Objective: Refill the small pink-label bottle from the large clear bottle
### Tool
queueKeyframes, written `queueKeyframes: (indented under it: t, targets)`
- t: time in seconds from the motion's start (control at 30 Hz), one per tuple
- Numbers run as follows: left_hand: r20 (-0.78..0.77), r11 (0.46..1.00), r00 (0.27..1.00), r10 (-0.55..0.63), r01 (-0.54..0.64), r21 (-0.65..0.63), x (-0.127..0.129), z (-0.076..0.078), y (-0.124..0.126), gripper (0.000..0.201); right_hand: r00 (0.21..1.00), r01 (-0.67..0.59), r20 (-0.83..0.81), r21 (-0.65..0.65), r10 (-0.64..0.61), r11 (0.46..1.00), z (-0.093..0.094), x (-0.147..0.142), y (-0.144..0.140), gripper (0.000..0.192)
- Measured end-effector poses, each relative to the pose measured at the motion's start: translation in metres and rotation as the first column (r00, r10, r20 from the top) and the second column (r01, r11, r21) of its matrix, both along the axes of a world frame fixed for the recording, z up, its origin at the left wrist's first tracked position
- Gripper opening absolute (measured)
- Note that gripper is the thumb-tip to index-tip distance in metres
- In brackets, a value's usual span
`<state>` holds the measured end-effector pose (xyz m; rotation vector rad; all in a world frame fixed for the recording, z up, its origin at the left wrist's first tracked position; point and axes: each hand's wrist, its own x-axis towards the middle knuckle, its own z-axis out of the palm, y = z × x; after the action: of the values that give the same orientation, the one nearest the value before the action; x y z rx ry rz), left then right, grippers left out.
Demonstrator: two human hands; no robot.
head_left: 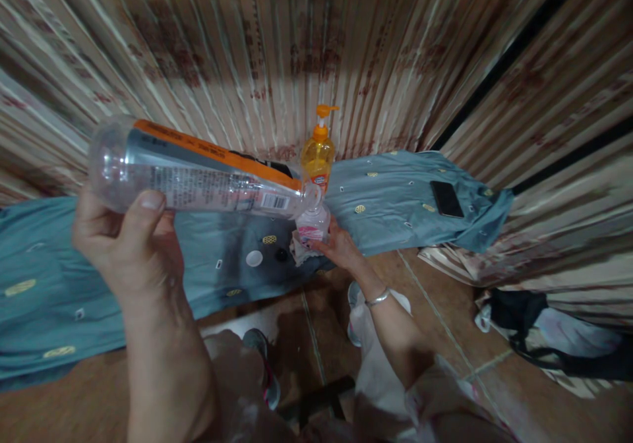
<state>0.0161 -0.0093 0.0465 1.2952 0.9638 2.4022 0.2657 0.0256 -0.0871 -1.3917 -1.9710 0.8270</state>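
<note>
My left hand (133, 245) grips a large clear bottle (212, 173) near its base, tipped almost level, its neck at the mouth of the small bottle (313, 225) that my right hand (339, 242) grasps; I cannot tell whether the two touch. Between my hands, a white disc (254, 258) and a small black piece (281, 254) lie on the cloth-covered worktop (380, 225). An orange pump bottle (318, 156) stands just beyond my right hand, a phone (446, 198) farther right.

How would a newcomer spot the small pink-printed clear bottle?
Find the long blue-green cloth. Around its middle, the right hand holds the small clear bottle. Pink print sets it apart from the bigger clear orange-labelled bottle and amber pump bottle.
</note>
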Motion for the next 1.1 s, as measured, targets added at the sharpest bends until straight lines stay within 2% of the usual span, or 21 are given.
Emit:
queueKeyframes:
  t: [0.43, 0.67, 0.87, 1.1]
  targets:
    - [-0.011, 1.0, 1.0, -0.01, 0.01, 0.005, 0.0057, 0.0035, -0.0018, 0.035, 1.0, -0.013, -0.015, 0.021, 0.013, 1.0, -0.0061, 0.0008, 0.0017, 0.064]
    - [-0.034, 0.999, 0.998, 0.045, -0.046, -0.027, 0.0038, 0.0024, -0.0002, 0.034, 1.0, -0.016, -0.014, 0.014, 0.016, 1.0, -0.0051, 0.0013, 0.0017, 0.065]
    - [-0.008, 1.0, 1.0, 0.008, -0.008, 0.025, 0.0059, 0.0043, 0.0, 0.032, 1.0, -0.014, -0.011, 0.017, 0.014, 1.0, -0.0044, 0.0012, 0.0011, 0.064]
    - [-0.019, 1.0, 1.0, 0.018, -0.018, 0.021, 0.0055, 0.0041, 0.0003, 0.034, 1.0, -0.013, -0.014, 0.021, 0.013, 1.0, -0.0053, 0.0004, 0.0012, 0.063]
